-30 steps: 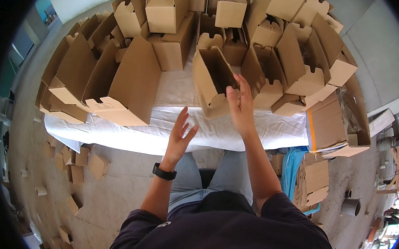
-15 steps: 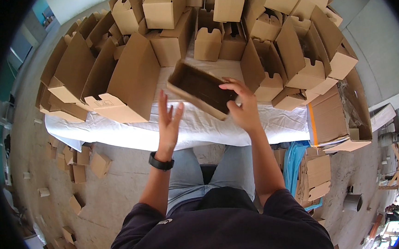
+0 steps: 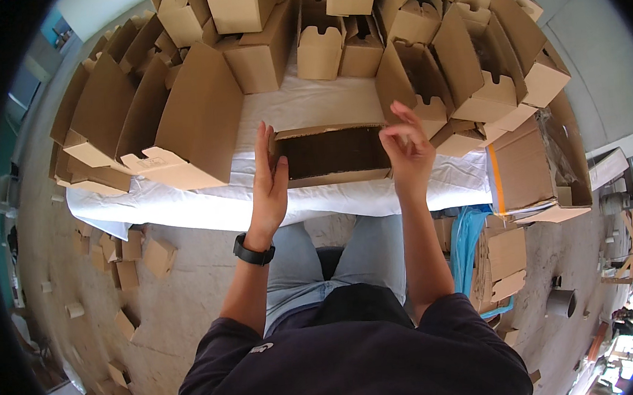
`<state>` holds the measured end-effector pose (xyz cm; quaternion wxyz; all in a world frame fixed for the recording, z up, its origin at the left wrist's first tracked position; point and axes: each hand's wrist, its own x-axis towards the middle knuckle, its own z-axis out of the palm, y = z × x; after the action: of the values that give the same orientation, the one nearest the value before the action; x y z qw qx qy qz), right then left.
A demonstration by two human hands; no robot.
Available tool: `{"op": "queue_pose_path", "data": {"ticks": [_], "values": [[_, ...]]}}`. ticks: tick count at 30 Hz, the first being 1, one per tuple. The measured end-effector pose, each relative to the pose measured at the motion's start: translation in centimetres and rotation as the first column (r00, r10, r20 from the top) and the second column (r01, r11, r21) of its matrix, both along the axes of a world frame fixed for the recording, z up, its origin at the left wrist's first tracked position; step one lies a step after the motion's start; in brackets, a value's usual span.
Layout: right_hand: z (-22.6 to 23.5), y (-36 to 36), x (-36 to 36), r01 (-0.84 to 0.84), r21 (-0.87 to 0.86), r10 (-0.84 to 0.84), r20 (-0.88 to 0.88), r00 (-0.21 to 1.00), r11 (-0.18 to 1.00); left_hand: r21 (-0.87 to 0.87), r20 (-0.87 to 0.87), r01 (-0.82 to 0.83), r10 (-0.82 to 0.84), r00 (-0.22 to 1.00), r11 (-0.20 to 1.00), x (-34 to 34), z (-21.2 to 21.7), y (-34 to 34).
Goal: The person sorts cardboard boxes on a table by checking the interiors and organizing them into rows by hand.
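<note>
Both hands [image 3: 268, 182] [image 3: 405, 151] flank one open cardboard box [image 3: 332, 154].

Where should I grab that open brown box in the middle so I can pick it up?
Probably by its two short ends, coming in from both sides. The open cardboard box lies lengthwise across the white-covered table, opening up. The left hand already presses flat on its left end, the right hand at its right end.
</note>
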<state>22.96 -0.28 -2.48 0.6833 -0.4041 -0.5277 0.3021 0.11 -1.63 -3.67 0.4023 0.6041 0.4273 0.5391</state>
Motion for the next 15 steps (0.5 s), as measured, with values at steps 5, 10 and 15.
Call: {"op": "queue_pose_path", "data": {"ticks": [5, 10, 15], "values": [[-0.1, -2.2, -1.0, -0.020, -0.166, 0.006, -0.088, 0.996, 0.986, 0.092, -0.039, 0.029, -0.025, 0.999, 0.995, 0.2, -0.3, 0.2], [-0.9, -2.6, -1.1, -0.022, -0.206, 0.032, 0.046, 0.998, 0.978, 0.068, -0.080, 0.074, -0.068, 0.994, 0.995, -0.5, -0.1, 0.1], [-1.0, -2.1, -1.2, 0.073, -0.237, -0.026, 0.197, 0.980, 0.969, 0.086, -0.135, 0.081, -0.069, 0.989, 0.993, -0.3, -0.1, 0.3]]}}
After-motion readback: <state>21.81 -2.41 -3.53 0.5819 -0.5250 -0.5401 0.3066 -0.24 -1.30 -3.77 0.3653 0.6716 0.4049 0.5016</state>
